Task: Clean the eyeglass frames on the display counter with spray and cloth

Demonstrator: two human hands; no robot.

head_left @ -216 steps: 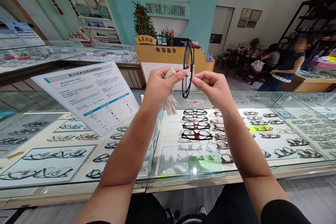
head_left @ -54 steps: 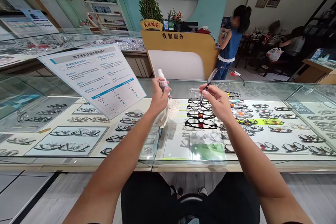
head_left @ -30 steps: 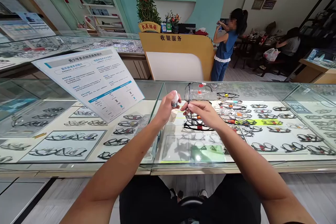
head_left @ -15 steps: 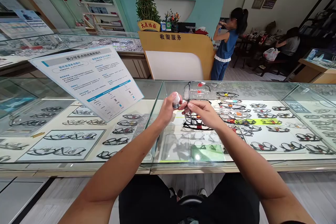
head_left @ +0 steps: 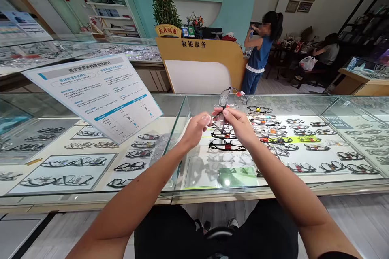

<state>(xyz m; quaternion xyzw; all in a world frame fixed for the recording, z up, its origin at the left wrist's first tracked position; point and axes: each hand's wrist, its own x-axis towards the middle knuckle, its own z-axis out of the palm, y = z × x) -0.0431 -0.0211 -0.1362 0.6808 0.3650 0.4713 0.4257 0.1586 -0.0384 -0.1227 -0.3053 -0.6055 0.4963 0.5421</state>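
Observation:
Above the glass display counter (head_left: 200,192), my right hand (head_left: 241,125) pinches a pair of dark-framed eyeglasses (head_left: 225,99) near the bridge. One lens stands above the fingers and the other hangs below them, so the pair is turned on end. My left hand (head_left: 196,129) is close by on the left, fingers curled in with the thumb on top. What it holds, if anything, is hidden; no bottle cap shows at its top. Under the glass below my right hand lie black eyeglasses (head_left: 227,145) with a red tag.
A printed sheet (head_left: 100,97) leans over the counter at left. Rows of eyeglasses (head_left: 300,168) fill the case on the right. Beyond stands a yellow cashier desk (head_left: 200,54), with a person in blue (head_left: 258,56) beside it and a seated person (head_left: 330,54) farther back.
The white-capped bottle that showed in my left hand is out of sight. My right hand has raised the eyeglasses slightly and tilted them. The view has shifted a little.

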